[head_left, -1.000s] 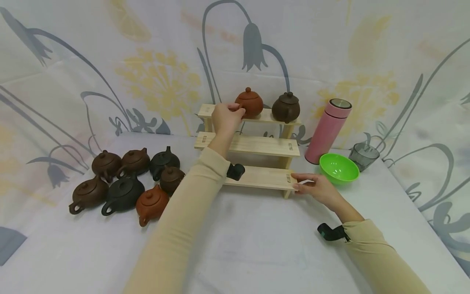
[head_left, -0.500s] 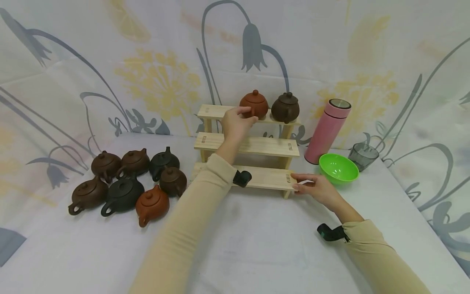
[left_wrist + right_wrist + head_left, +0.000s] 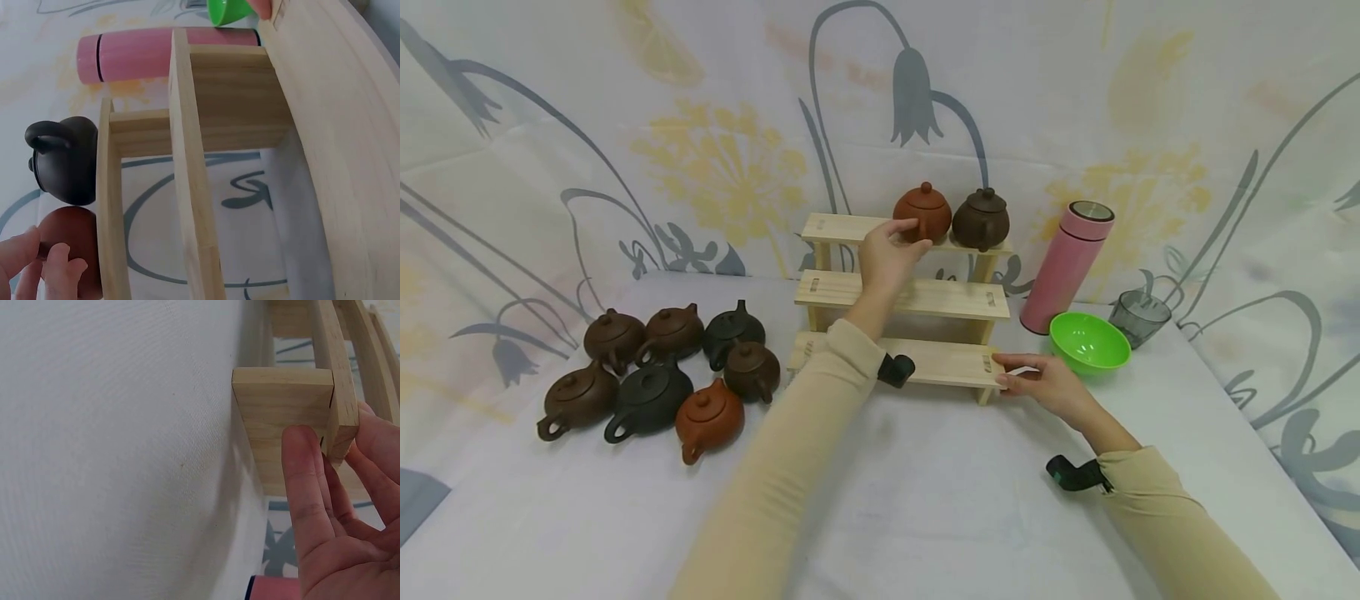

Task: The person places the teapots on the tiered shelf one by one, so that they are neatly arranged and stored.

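My left hand pinches the handle of a reddish-brown clay teapot on the top tier of a three-tier wooden display rack. Right beside it on the same tier stands a dark brown teapot. In the left wrist view the fingers come round the red teapot's handle, close to the dark pot. At the rack's lower right end, my right hand grips the bottom board; the right wrist view has thumb and fingers on either side of the board's end.
Several teapots cluster on the white cloth at left, among them an orange-red one and a black one. Right of the rack stand a pink thermos, a green bowl and a grey clear cup. A patterned cloth hangs behind.
My left hand has shifted right along the top tier with the red teapot, bringing it up beside the dark one. My right hand keeps its place on the bottom board.
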Demonstrator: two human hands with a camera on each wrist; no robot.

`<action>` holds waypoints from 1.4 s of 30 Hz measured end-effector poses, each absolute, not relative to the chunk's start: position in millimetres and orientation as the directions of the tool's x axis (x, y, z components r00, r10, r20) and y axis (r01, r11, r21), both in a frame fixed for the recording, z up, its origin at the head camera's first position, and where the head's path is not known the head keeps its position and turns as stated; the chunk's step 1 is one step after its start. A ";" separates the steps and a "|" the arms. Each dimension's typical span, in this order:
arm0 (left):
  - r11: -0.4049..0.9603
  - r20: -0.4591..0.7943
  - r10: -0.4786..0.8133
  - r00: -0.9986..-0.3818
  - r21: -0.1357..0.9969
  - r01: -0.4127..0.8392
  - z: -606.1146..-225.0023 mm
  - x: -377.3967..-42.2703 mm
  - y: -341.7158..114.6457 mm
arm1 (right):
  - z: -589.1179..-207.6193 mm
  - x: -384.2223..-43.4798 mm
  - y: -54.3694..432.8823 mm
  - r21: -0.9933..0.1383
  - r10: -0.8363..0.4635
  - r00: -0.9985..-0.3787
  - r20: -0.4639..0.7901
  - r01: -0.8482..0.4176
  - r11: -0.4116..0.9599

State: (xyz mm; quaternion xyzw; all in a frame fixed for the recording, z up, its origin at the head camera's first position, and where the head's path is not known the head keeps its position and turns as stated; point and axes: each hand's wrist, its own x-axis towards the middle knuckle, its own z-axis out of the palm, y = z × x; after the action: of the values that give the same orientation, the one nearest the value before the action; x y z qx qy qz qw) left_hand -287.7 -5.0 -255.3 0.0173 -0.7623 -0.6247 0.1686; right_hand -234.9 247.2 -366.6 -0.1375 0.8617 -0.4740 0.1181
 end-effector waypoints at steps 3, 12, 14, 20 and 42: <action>0.177 0.208 -0.210 -0.955 0.969 0.172 -256.0 -283.5 -11.6 | -366.6 -235.3 246.3 -0.855 -0.355 -0.932 -0.072 -0.125 0.504; 0.088 0.192 -0.064 -0.979 0.979 0.186 -259.1 -257.3 -52.8 | -367.6 -234.8 246.3 -0.859 -0.355 -0.933 -0.055 -0.137 0.493; 0.099 0.212 -0.052 -0.976 0.973 0.207 -262.4 -249.1 -66.0 | -368.0 -234.2 246.0 -0.856 -0.349 -0.935 -0.062 -0.130 0.500; 0.136 0.255 -0.045 -0.966 0.959 0.247 -274.8 -224.2 -108.1 | -368.2 -232.9 245.0 -0.852 -0.349 -0.935 -0.064 -0.131 0.506; 0.375 0.240 -0.159 -0.958 0.912 0.166 -311.9 -145.4 -213.1 | -365.7 -232.3 244.4 -0.835 -0.351 -0.935 -0.053 -0.151 0.529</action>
State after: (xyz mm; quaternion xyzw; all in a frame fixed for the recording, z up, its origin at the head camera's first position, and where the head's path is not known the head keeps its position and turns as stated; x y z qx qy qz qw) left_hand -145.4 -213.1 -311.9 -0.0021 -0.8164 -0.5589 0.1456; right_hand -232.3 244.4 -365.7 -0.1448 0.8676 -0.4634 0.1078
